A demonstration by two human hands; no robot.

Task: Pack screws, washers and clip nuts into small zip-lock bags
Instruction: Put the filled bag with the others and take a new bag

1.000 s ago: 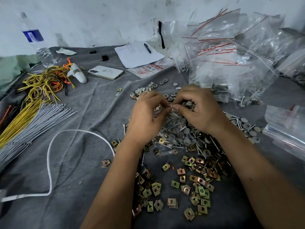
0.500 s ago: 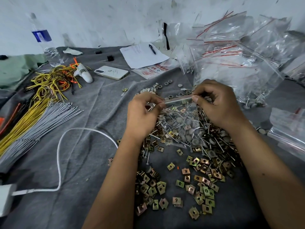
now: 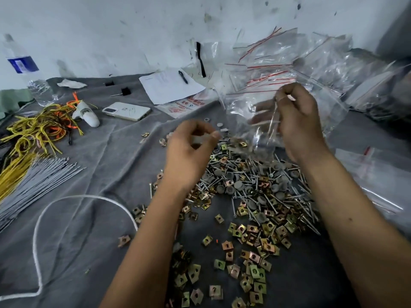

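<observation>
With a heap of filled zip-lock bags (image 3: pixel 289 70) behind, the right hand (image 3: pixel 298 121) pinches another small bag (image 3: pixel 264 130) aloft, the left hand (image 3: pixel 189 152) hangs loosely curled (grasp indistinct), and many loose screws (image 3: pixel 255 187) and clip nuts (image 3: pixel 249 263) remain unpacked.

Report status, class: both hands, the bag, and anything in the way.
Right hand pinches small zip-lock bag, lifted. Left hand blurred, fingers curled, grip unclear. Loose screws and clip nuts piled beneath; nothing blocking.

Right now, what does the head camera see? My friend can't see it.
A person's right hand lifts a small clear bag above a pile of screws and clip nuts on grey cloth. The left hand, fingers curled, is too blurred to show what it holds.
</observation>
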